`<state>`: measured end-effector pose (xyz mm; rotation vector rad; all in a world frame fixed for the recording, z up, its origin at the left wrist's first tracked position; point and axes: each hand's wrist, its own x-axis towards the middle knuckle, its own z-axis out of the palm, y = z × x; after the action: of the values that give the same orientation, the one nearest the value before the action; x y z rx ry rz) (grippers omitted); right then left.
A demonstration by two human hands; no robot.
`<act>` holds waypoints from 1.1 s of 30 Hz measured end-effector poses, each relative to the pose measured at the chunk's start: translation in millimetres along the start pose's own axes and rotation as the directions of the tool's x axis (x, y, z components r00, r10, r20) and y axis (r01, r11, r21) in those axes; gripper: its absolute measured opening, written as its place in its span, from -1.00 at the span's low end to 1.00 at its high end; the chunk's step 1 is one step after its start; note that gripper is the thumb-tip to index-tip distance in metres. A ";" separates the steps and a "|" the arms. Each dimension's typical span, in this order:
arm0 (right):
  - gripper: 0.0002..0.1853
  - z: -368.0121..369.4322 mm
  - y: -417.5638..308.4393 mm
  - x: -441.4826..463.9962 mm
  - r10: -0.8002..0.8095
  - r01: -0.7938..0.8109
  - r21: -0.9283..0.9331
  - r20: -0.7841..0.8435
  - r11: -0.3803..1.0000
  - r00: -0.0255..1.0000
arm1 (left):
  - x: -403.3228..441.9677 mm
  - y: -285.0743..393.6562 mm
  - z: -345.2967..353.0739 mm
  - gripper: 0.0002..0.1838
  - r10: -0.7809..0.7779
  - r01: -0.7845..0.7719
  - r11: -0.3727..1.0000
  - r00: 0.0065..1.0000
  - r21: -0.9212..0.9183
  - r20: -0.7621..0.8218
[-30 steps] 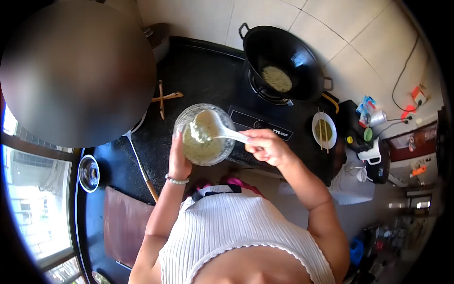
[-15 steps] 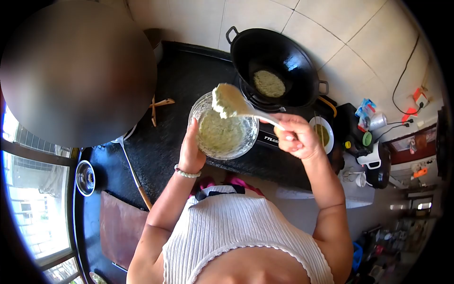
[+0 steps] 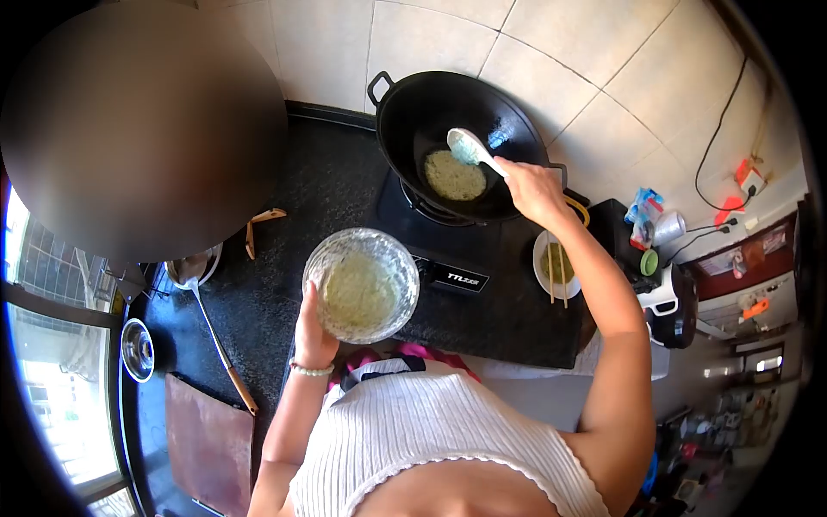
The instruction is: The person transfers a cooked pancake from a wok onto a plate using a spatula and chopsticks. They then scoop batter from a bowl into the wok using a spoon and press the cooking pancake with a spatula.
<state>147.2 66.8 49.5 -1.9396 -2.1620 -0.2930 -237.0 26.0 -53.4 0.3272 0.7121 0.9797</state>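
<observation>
The left hand [image 3: 314,332] was cupped against the near left side of a clear mixing bowl [image 3: 403,267], holding it over the edge of the black table [image 3: 482,323]; the thumb lay along the wall, and the fingers beneath could not be made out. Pale greenish batter [image 3: 357,293] covered the bottom of the bowl and streaked its sides. A beaded bracelet [image 3: 311,369] circled the left wrist. The right hand [image 3: 536,194] was closed around the handle of a white serving spoon [image 3: 475,152], reaching over a black two-handled wok [image 3: 405,121] on the stove [image 3: 457,276]. The spoon's head overlapped the upper edge of a flat batter patch [image 3: 457,179] in the wok's bottom; whether the two touched could not be told. Just right of the stove, a pair of chopsticks [image 3: 565,271] lay across a white dish [image 3: 541,267]. On the left, a wooden-handled ladle [image 3: 215,332] lay near a brown chopping board [image 3: 207,444], with a small steel bowl [image 3: 138,349] beyond, by the window
</observation>
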 end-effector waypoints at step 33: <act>-0.73 39.6 55.8 36.7 0.285 -0.541 0.557 0.482 0.631 0.829 | -33.0 -3.3 -63.2 -0.44 0.076 -0.096 0.985 0.987 -0.141 -0.140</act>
<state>197.6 119.3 22.5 -2.0198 -1.5227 0.8805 -289.6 -7.2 -88.3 0.1649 0.7472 1.1386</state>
